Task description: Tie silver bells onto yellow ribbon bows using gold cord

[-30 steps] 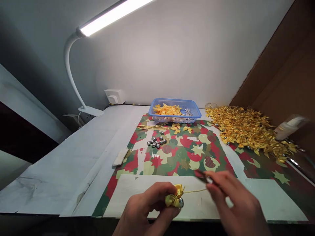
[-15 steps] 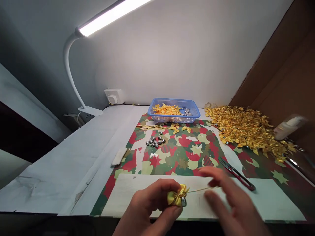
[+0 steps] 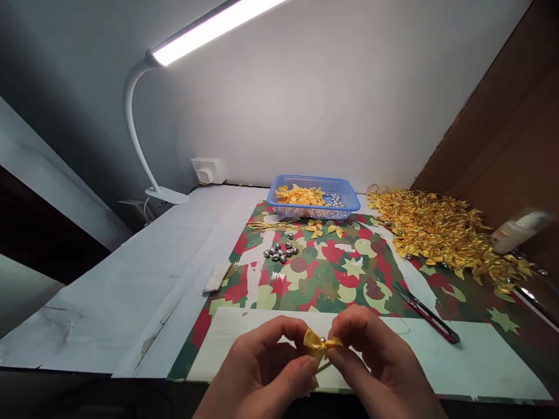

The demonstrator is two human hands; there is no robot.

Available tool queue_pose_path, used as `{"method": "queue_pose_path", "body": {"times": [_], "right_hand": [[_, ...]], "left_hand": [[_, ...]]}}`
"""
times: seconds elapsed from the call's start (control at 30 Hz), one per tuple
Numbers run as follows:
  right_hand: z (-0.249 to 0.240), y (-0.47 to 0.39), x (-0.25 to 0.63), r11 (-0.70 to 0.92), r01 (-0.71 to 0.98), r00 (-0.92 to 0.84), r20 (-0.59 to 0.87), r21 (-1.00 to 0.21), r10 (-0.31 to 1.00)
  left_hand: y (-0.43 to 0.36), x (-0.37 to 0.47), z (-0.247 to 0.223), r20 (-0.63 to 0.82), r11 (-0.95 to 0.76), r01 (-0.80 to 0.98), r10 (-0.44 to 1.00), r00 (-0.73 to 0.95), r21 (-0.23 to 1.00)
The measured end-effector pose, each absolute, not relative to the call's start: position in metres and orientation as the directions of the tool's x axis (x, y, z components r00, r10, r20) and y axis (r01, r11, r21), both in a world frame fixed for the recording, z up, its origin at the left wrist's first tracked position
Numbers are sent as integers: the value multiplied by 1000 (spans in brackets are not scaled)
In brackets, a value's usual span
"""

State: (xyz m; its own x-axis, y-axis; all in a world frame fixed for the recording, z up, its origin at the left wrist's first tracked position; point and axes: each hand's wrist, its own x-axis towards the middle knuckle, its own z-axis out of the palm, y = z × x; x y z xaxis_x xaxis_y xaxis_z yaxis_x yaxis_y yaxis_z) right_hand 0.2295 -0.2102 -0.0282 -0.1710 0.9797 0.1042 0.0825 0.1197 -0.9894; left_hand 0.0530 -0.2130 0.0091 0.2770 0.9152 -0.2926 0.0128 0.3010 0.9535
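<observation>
Between my two hands, above the white paper (image 3: 437, 355), is a small yellow ribbon bow (image 3: 315, 343). A silver bell (image 3: 323, 339) shows at its middle, partly covered by the loops. The left loop is pinched between thumb and fingers of my left hand (image 3: 275, 366). My right hand (image 3: 375, 361) grips the bow's right side with thumb and forefinger. A short piece of gold cord sticks out below the knot, between the thumbs. Part of the bow is hidden by my fingertips.
Snips (image 3: 430, 314) lie to the right. Beyond are loose silver bells (image 3: 279, 252), gold cords (image 3: 271, 226), two yellow bows (image 3: 336, 230) and a blue basket (image 3: 314, 209) of bows and bells. Gold bows are heaped (image 3: 437, 227) at right, beside a bottle (image 3: 517, 233). A lamp (image 3: 140, 139) stands left.
My right hand has moved left from the stretched cord and now grips the bow's right side. The bow is turned, its bell now at the upper middle. The view has shifted slightly.
</observation>
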Motion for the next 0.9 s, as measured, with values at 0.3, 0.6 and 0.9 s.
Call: {"method": "queue_pose_path", "body": {"times": [0.3, 0.6, 0.9], "right_hand": [[-26, -207, 227, 28, -68, -236, 43, -997, 971], [-34, -209, 221, 280, 260, -42, 278, -924, 960], [-32, -207, 226, 146, 147, -209, 114, -978, 971]], "left_hand": [[-218, 58, -3, -137, 135, 25, 982, 132, 991], [-212, 57, 7, -161, 102, 265, 964, 212, 959], [-214, 64, 13, -197, 177, 160, 973, 118, 971]]}}
